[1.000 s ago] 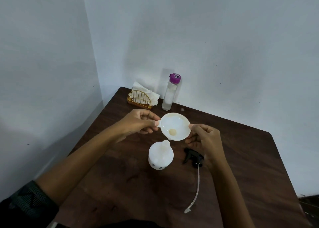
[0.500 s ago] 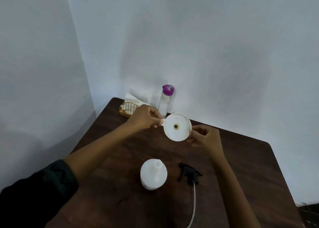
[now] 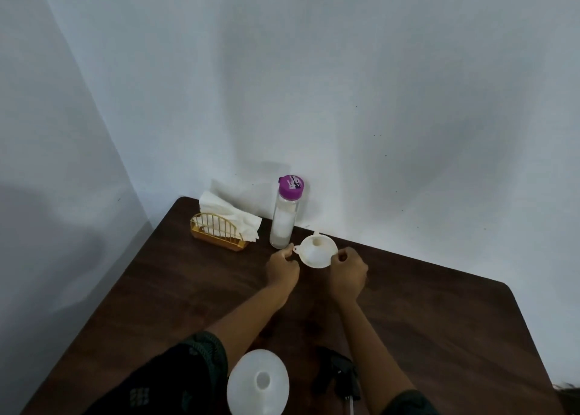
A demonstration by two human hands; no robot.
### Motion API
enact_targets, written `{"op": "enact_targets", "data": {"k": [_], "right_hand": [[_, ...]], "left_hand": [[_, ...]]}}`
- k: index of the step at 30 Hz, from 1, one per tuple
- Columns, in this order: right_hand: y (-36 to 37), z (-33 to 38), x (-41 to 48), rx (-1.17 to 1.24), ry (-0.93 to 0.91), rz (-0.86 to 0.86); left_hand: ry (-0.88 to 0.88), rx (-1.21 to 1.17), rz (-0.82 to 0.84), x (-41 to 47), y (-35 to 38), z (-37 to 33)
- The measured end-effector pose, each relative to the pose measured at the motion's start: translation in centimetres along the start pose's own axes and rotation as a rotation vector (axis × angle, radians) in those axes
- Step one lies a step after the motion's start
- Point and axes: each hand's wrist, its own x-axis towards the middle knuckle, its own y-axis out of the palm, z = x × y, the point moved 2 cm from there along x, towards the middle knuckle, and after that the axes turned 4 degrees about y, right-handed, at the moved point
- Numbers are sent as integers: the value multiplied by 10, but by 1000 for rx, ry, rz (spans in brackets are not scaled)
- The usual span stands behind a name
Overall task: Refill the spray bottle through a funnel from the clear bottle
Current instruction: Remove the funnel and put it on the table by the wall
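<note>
1. One white plastic funnel (image 3: 317, 252), inverted, far on the dark wooden table (image 3: 439, 320); left hand (image 3: 282, 268) and right hand (image 3: 348, 272) fingers pinch its rim.
2. One purple-capped clear bottle (image 3: 285, 215), upright, just behind.
3. One open white spray bottle (image 3: 258, 381), near edge.
4. One black trigger sprayer head (image 3: 340, 375) beside it.
5. One gold wire napkin holder (image 3: 218, 231).

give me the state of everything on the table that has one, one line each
funnel: held off the table by both hands, spout pointing away and up
left hand: pinching the funnel's tab
right hand: gripping the funnel's rim
spray bottle: upright, neck open, no funnel in it
trigger sprayer head: off, lying beside the bottle
clear bottle: upright, purple cap on
napkin holder: holding napkins
</note>
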Motion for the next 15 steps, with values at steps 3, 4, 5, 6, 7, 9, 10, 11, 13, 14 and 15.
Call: {"op": "enact_targets", "data": {"k": [3,4,5,6,7,9,10,11,13,14,15], "right_hand": [[12,-4,9,13,31,1],[15,-5,9,10,31,4],[18,-5,9,11,29,6],[20,-7,10,6,29,8],[22,-8,11,2,27,11],[24,-12,14,-8,28,20],[25,-14,16,-11,32,24],[25,-16,17,-19,33,30],[25,-20,18,-28,36,45],[25,-21,18,-21,42,53],[25,-22,18,-15,43,64]], "left_hand": [[-29,-21,23,15,10,7],[-37,-29,20,17,12,8],[-41,-41,11,21,12,9],[-53,-54,11,23,15,11],[-60,-74,10,27,17,12],[-76,-103,43,30,21,16],[-86,-114,63,31,22,18],[-96,-130,75,32,23,19],[-120,-170,92,33,24,21],[-133,-185,99,34,24,22],[-145,-197,106,34,24,22]]}}
